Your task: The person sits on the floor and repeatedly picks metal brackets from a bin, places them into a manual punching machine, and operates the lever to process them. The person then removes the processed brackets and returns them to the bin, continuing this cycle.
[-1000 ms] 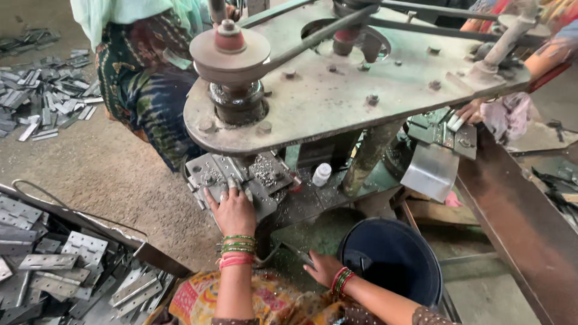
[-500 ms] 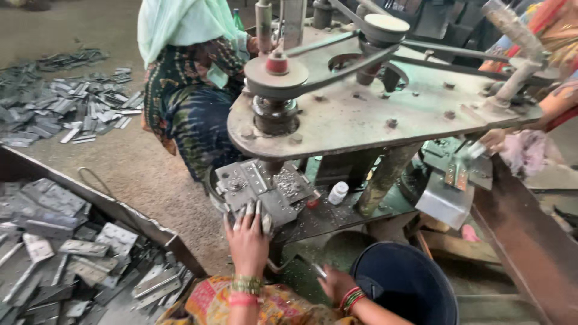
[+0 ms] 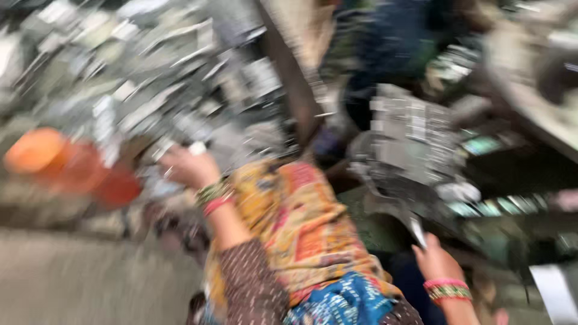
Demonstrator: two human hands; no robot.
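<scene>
The view is heavily blurred. My left hand, with green and pink bangles at the wrist, reaches left into a heap of flat grey metal pieces; something small and pale shows at its fingers, but its grip is unclear. My right hand, also bangled, is low on the right, its fingers at a thin pale metal piece under the stack of metal parts on the press machine. Patterned yellow and orange cloth covers my lap between the arms.
An orange round container and a red one sit at the left beside the heap. A dark bar edges the heap. The machine's grey plate fills the upper right. Another person's dark clothing is behind.
The camera has swung sharply left and blurred. My left hand left the stack on the machine and went over to the metal heap. My right hand rose toward the machine.
</scene>
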